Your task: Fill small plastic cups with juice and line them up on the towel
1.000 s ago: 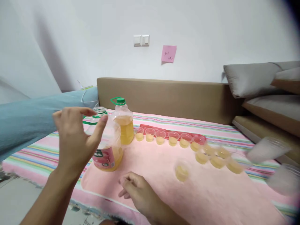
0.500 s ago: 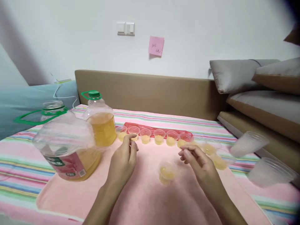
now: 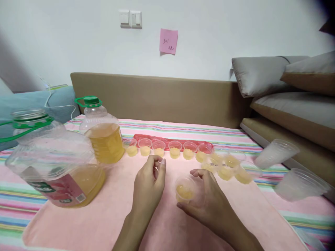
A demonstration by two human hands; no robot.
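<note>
bare pink towel [image 3: 110, 209] lies open left; cup row [image 3: 167, 149] and bottles [image 3: 78, 153] block behind

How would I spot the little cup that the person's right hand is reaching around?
Start at the pink towel spread over the striped cloth. In its middle, the right hand curls around a small clear plastic cup of yellow liquid. Unlike the row of similar cups further back, it stands alone, nearest the person.

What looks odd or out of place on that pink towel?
The nearer big bottle has no cap, while the one behind is capped. One small filled cup sits apart from the row of cups, with the right hand curled around it. No spill shows on the towel.
</note>
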